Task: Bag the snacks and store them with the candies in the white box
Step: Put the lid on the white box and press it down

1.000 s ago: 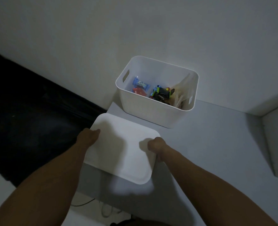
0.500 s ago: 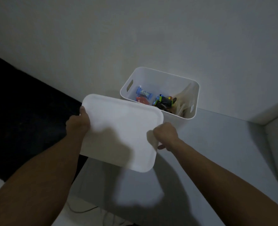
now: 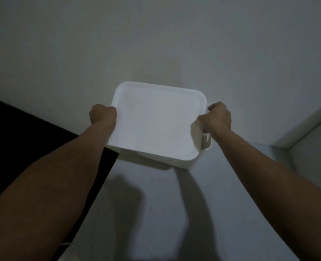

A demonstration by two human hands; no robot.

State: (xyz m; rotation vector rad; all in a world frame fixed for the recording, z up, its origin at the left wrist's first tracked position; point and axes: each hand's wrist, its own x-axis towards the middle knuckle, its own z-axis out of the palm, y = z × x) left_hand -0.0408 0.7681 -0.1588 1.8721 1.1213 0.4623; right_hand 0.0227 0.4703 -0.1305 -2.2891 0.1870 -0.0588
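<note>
A flat white lid (image 3: 156, 121) is held level over the white box (image 3: 206, 143), covering its opening. Only the box's right wall with a handle slot and a strip of its front wall show beneath the lid. My left hand (image 3: 103, 115) grips the lid's left edge with curled fingers. My right hand (image 3: 217, 117) grips the lid's right edge, just above the box's handle side. The snacks and candies inside the box are hidden by the lid.
The box stands on a grey table (image 3: 156, 213) against a pale wall (image 3: 156, 44). A dark surface (image 3: 24, 132) lies beyond the table's left edge. A white ledge (image 3: 306, 129) rises at the right.
Both hands lifted the lid off the table and carried it forward and up over the box. The box's contents, visible before, are now covered.
</note>
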